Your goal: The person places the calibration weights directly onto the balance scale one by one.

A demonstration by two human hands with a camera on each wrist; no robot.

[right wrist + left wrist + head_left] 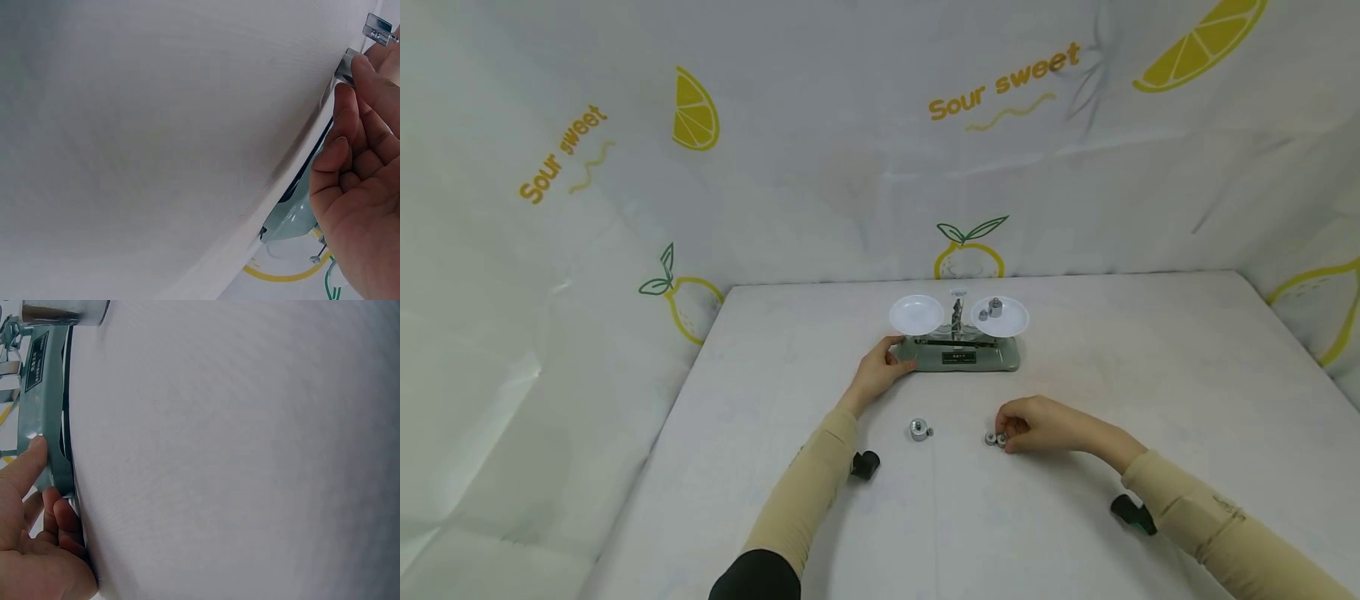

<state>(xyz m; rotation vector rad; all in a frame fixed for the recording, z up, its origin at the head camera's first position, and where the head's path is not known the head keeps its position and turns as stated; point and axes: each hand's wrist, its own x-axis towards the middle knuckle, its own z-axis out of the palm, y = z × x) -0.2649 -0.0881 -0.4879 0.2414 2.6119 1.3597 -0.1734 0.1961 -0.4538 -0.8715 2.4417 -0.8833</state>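
A green balance scale (958,358) with two white pans stands toward the table's back. My left hand (878,371) grips the left end of its base; in the left wrist view the thumb (28,464) lies against the green casing and other fingers curl by the end. Two metal weights (995,307) of different size sit in the right pan. Nearer the front, my right hand (1037,423) pinches a small metal weight (345,67) at table height. Another small weight (990,438) stands just left of it.
A larger knobbed weight (918,430) and a tiny one (930,432) stand side by side on the white table (760,375). The scale's left pan (917,315) holds nothing visible. Behind rises a white sheet (820,183) printed with lemons.
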